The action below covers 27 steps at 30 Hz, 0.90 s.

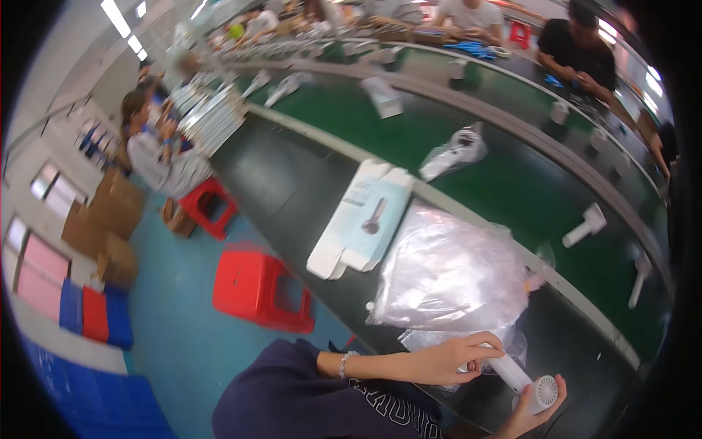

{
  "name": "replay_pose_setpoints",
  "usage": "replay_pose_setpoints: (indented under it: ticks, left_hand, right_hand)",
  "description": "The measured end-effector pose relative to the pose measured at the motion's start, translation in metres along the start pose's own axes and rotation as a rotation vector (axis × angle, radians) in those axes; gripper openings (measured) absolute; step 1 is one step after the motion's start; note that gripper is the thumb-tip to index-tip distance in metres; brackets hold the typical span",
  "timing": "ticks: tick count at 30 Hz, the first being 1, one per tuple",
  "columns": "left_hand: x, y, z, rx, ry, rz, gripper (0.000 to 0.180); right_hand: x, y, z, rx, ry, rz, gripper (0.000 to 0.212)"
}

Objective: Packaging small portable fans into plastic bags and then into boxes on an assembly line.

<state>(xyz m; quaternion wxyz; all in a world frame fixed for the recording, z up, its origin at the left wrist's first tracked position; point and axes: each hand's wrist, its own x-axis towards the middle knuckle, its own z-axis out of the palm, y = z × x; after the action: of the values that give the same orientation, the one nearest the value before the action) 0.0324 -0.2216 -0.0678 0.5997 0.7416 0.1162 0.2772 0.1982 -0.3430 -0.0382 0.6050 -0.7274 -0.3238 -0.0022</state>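
Observation:
A white hair dryer, with a round slotted grille at one end, is held between my two hands above the near edge of the dark bench. My left hand pinches the end of its handle. Around the grille end, the fingers of my right hand are wrapped. Just beyond lies a stack of clear plastic bags, part of it under my left hand. A flattened pale blue and white carton with a printed picture rests beside the stack, farther off to the left.
Beyond the bench runs a green conveyor belt carrying a bagged hair dryer, an unbagged one and a white box. Red stools stand on the left floor. Cartons are stacked behind. Several people work around the line.

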Motion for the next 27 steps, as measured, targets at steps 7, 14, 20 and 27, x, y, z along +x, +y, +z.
replay_pose_setpoints:
  ticks: [7,14,20,27]
  left_hand:
    - [0.012,-0.007,0.035,-0.111,-0.130,-0.032,0.051]
    - [0.023,0.002,0.027,-0.249,-0.238,-0.150,0.055]
    - [0.016,-0.002,0.016,-0.421,-0.101,-0.195,0.066]
    - [0.005,0.001,-0.018,-0.514,-0.103,-0.189,0.065]
  right_hand:
    - [-0.019,0.004,0.014,0.003,-0.027,0.150,0.055]
    - [-0.033,0.019,0.003,0.855,-0.251,0.675,0.059]
    - [-0.014,-0.012,-0.012,0.623,-0.480,0.575,0.065]
    - [-0.010,-0.037,0.005,0.044,-0.646,0.105,0.062]
